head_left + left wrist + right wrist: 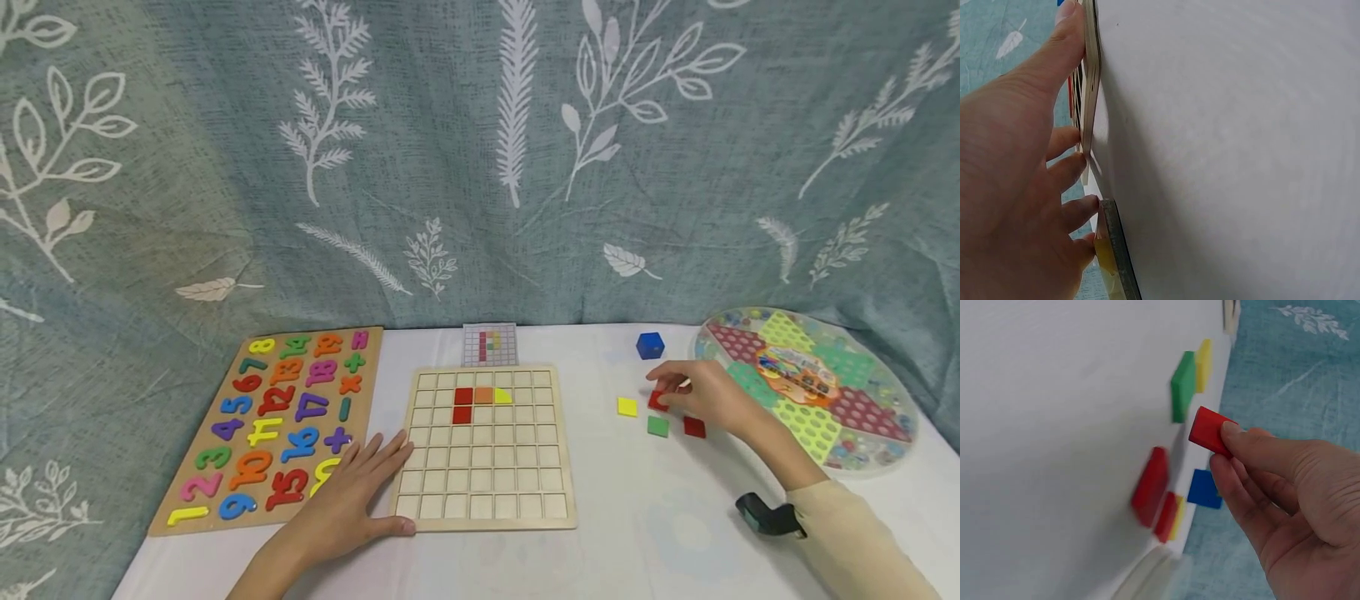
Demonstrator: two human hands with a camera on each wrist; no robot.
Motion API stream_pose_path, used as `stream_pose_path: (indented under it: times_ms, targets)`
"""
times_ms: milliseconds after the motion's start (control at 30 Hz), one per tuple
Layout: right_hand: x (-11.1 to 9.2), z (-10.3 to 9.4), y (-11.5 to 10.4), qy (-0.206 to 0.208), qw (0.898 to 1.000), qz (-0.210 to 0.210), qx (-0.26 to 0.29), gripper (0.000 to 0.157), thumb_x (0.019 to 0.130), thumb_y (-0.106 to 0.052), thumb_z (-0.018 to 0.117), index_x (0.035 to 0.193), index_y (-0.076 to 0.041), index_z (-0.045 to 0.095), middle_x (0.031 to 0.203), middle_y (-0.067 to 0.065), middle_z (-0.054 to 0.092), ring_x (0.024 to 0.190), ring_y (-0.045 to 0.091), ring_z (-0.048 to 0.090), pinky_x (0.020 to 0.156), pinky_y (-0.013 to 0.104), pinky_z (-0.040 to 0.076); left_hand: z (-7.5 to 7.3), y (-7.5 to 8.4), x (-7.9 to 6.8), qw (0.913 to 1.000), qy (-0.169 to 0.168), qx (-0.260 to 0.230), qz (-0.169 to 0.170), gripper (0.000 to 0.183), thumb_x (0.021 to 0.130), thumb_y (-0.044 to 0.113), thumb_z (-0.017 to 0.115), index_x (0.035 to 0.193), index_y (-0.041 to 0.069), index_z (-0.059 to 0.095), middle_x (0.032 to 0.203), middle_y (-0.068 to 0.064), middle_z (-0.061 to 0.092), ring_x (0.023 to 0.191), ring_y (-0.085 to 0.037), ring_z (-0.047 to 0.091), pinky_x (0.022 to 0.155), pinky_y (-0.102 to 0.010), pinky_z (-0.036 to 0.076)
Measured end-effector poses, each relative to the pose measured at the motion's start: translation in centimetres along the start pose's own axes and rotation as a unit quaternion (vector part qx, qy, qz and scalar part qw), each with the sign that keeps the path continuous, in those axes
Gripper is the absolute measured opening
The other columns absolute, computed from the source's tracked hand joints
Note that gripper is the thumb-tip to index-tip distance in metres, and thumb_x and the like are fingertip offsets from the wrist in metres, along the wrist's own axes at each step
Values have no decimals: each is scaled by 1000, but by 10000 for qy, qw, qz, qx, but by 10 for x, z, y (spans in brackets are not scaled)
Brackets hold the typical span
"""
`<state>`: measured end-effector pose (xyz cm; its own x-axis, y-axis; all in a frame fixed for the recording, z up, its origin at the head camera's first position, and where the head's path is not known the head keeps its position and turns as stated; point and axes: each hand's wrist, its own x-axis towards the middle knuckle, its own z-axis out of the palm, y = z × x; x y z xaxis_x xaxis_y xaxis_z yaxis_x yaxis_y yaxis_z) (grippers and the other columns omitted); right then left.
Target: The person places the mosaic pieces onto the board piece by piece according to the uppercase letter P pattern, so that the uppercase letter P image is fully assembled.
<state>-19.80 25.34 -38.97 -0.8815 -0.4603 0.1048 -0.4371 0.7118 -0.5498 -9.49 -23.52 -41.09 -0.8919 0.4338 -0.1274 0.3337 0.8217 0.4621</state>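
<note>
My right hand (701,393) pinches a red square tile (1207,429) between thumb and fingers, over the white table. Around it lie a yellow tile (627,407), a green tile (657,427) and another red tile (694,427). In the right wrist view, a further small red piece (1165,519) and a yellow one show behind that red tile. My left hand (341,504) has its fingers spread along the left side of a wooden grid board (483,457), thumb at the near corner. The board bears two red tiles (462,414), an orange tile (483,396) and a yellow rounded piece (502,396).
Behind the grid board lies a pattern card (480,354). To the left is a number board (247,400), partly under my left fingers. A blue cube (650,346) stands beyond my right hand; a round checkers board (847,367) lies at right. A blue-green curtain (450,167) hangs behind.
</note>
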Motion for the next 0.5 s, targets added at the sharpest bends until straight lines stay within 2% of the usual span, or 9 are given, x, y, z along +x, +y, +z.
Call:
stream_pose_path:
  times_ms: [233,500]
  targets:
    - [12,0,-16,-19,10000,-29,-18,25,84,6,71,108,4,70,87,1,69,79,17,64,69,31,59,2,-1,1,10000,1,-20,2,102,72,72,66,151,12,40,160,-6,29,146,-41,19,119,-58,8]
    - [34,18,-35,-35,9990,-424,157,23,82,8,72,105,3,71,89,3,71,81,18,65,69,28,59,2,-2,0,10000,2,-52,-34,102,72,71,67,151,12,40,159,-6,29,146,-41,19,119,-58,8]
